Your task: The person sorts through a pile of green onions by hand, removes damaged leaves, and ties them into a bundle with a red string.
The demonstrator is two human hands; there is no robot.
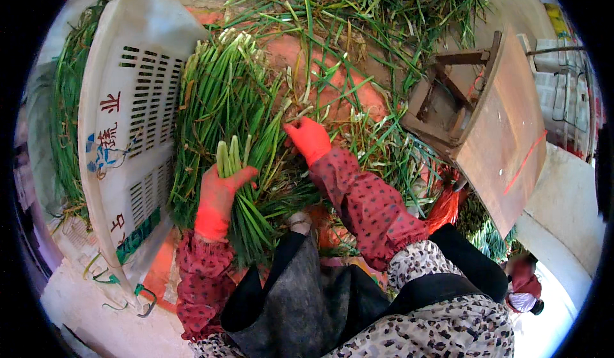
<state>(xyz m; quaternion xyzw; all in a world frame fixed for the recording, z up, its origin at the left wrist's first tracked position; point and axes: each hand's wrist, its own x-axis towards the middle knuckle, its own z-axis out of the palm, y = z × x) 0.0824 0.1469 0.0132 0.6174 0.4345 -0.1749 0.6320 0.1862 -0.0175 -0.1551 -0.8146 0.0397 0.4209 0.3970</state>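
My left hand, in an orange glove, is closed around a small bunch of green leafy stalks, pale cut ends up and green leaves hanging down. To its upper right is my right hand, also gloved in orange, with thumb and fingertips close together near the pale tip of a stalk; whether it grips that stalk cannot be told. Beyond and beside both hands lies a large heap of the same green stalks, pale ends away from me.
A white slotted plastic crate bearing writing stands at left. Loose leaves litter the orange sheet and floor. A wooden stool lies tipped at right, near red plastic strands. A person is at far lower right.
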